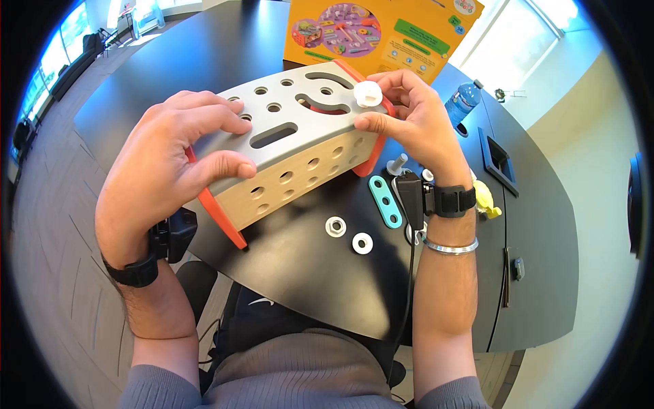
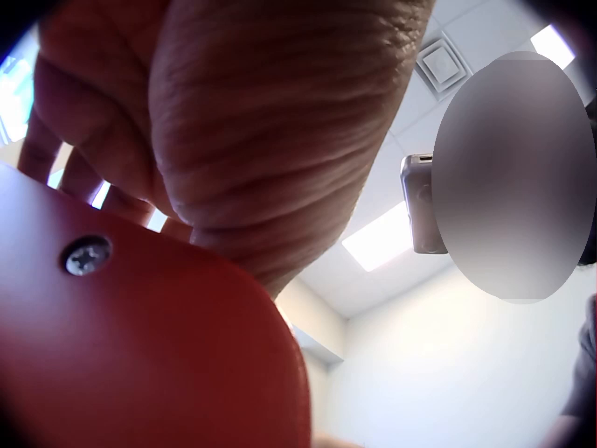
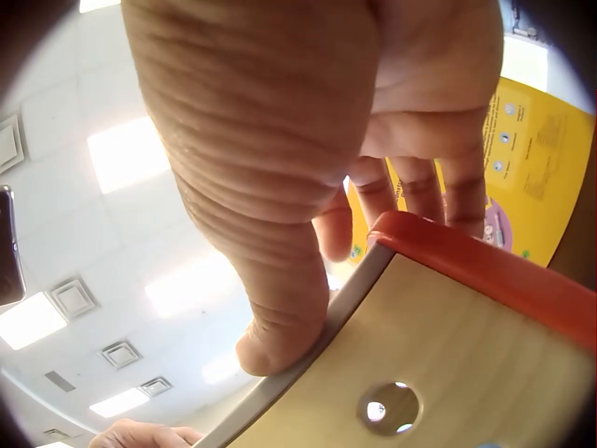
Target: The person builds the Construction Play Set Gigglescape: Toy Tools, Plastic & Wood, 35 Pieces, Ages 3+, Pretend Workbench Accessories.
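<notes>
Bridging the wooden toy bench [image 1: 300, 170] with both hands, we had it beneath our left palm and stretching from there to our right thumb. Our left hand [image 1: 160, 146] rested spread on the grey top [image 1: 306, 129], thumb well apart from the lightly bent fingers. Our right hand [image 1: 417, 126] gripped the end farthest from our left, thumb along the top's edge, fingers behind the red end panel [image 3: 485, 271]; whether it also touched the white peg head [image 1: 368, 88] just above its thumb, we could not tell. We judged the bench stiff, fairly light for its bulk and hardly fragile, though its smooth paint might slip under fingertips. The red end beside each palm seemed the surest hold, clear of the peg.
</notes>
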### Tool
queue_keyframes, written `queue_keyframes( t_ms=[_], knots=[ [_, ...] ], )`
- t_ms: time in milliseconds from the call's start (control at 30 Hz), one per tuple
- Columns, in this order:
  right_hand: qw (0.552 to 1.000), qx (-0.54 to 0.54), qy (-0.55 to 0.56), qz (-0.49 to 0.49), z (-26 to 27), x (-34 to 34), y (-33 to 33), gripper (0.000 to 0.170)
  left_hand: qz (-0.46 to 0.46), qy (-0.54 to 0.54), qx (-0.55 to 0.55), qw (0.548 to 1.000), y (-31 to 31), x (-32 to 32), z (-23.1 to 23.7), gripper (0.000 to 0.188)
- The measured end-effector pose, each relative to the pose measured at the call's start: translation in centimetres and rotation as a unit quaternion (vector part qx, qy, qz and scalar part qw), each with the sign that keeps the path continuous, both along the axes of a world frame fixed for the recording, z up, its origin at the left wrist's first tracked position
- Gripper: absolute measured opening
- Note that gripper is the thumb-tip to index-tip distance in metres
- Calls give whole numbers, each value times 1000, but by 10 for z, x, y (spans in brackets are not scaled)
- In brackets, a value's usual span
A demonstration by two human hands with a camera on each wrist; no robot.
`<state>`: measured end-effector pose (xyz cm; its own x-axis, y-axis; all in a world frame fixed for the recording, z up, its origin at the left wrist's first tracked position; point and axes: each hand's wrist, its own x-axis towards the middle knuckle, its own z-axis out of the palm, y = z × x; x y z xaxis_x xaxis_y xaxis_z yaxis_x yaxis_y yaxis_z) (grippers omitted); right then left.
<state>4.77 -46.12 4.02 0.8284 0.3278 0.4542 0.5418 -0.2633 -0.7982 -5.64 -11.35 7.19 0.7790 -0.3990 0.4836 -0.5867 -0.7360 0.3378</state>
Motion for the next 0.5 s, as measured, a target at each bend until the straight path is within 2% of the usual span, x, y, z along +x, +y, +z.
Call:
queue_keyframes(
  t_ms=[267,333,367,433,500],
  knots=[
    [999,-45,12,-8,6,-8,4,55,3,7,-5,1000,-1,-1,0,61],
    [995,-25,-101,8,4,-7,8,46,5,10,-2,1000,-1,-1,0,61],
    [995,-25,-101,8,6,-7,10,46,5,7,-1,1000,-1,-1,0,62],
    [973,-65,-219,-17,13,-8,14,40,5,6,0,1000,-1,0,0,62],
    [968,-104,-223,-39,19,-12,14,34,0,0,1,1000,0,0,0,61]
  ],
)
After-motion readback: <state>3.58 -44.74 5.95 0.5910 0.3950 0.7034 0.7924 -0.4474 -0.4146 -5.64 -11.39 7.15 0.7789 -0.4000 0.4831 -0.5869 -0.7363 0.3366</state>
